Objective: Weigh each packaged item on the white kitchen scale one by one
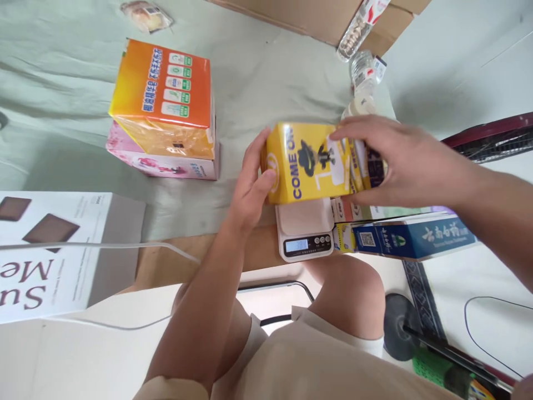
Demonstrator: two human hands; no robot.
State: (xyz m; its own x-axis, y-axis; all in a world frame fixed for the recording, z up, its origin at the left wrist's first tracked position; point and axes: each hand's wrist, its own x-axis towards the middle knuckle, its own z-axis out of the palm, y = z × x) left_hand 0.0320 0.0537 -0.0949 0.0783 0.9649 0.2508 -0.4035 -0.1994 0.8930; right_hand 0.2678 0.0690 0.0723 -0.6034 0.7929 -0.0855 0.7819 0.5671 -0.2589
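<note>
A yellow box (310,166) printed "COME ON" is held tilted over a small white digital scale (303,219) with a lit display. My left hand (250,183) is closed on the box's left end, thumb on the near side. At the other end, my right hand (410,158) curls around it, fingers along the top and thumb below. Smaller yellow and dark printed surfaces show under my right palm; whether they are separate packs I cannot tell. The box hides the back of the scale, and contact between the two is unclear.
On the left, an orange carton (166,89) rests on a pink box (175,166). A white box (75,261) and cable (158,245) lie nearer. Blue boxes (416,239) flank the scale's right side; plastic bottles (364,72) and cardboard (287,14) lie behind. A wrapped snack (147,16) is far left.
</note>
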